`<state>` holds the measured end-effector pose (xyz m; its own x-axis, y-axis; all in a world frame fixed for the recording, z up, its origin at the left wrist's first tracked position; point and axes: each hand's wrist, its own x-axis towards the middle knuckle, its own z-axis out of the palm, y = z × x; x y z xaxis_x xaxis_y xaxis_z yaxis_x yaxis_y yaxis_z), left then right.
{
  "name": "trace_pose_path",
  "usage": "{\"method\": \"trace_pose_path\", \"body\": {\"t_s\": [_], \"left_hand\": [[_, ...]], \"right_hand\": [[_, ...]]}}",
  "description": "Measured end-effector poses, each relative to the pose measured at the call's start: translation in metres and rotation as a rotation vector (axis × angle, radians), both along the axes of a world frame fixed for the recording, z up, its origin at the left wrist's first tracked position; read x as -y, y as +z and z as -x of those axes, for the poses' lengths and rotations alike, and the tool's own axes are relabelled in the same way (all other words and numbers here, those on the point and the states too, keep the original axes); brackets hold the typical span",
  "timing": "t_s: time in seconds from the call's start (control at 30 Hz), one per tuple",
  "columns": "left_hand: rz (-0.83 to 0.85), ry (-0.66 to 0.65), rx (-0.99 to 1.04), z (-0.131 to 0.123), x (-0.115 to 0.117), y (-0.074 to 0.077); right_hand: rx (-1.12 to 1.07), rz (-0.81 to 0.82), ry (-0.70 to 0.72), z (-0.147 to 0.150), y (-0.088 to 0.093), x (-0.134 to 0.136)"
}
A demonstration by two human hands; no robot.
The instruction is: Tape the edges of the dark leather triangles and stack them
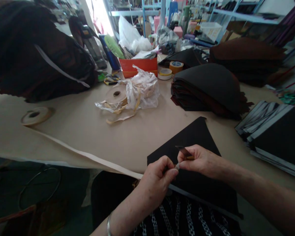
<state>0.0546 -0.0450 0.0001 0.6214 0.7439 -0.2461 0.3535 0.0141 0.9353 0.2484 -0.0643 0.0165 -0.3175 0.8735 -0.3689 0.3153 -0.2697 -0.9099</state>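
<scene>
1. The work looks partway through: the black panel [198, 136] shows a pale edge strip [201, 199] along its near side, while its far and left edges show none.
2. Right of the black panel, a pile of dark panels [282, 139] with pale bands is perhaps finished or waiting; which, one cannot tell. Left of it, the tape roll [44, 115] has plenty wound on, so material probably remains.
3. The black panel is flat, matte and straight-edged, with an angled far corner. It lies partly on the surface [76, 119] and partly over the person's lap, with its near side toward the body.
4. Over the black panel, the left hand [156, 173] has its grip pinched on a small pale piece [177, 166]; the right hand's [199, 160] fingertips meet it there.
5. The right grip is closed round a blade-like tool [184, 151], its tip pointing up and away over the black panel.
6. From the roll, a cream tape [95, 158] runs toward the black panel and passes out of sight at the left hand; whether it joins the pale piece is hidden.
</scene>
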Motion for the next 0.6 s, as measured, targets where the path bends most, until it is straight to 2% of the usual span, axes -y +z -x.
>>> {"method": "trace_pose_path", "body": {"t_s": [0.13,0.23,0.33,0.43,0.53,0.6], "left_hand": [[-0.024,-0.044,-0.122,-0.001,-0.009,-0.004],[-0.064,-0.054,-0.228,-0.001,-0.019,-0.004],[-0.130,-0.026,-0.313,0.000,-0.030,-0.002],[-0.130,-0.019,-0.386,0.007,-0.039,-0.002],[-0.099,-0.022,-0.450,0.015,-0.045,-0.007],[-0.086,-0.034,-0.477,0.018,-0.049,-0.010]], "right_hand": [[0.000,-0.059,-0.011,-0.002,0.004,-0.001],[0.107,-0.180,-0.050,-0.019,0.000,-0.009],[0.368,-0.304,-0.197,-0.056,-0.008,-0.029],[0.615,-0.356,-0.390,-0.100,-0.017,-0.056],[0.727,-0.345,-0.493,-0.133,-0.024,-0.079],[0.774,-0.329,-0.511,-0.143,-0.028,-0.088]]}}
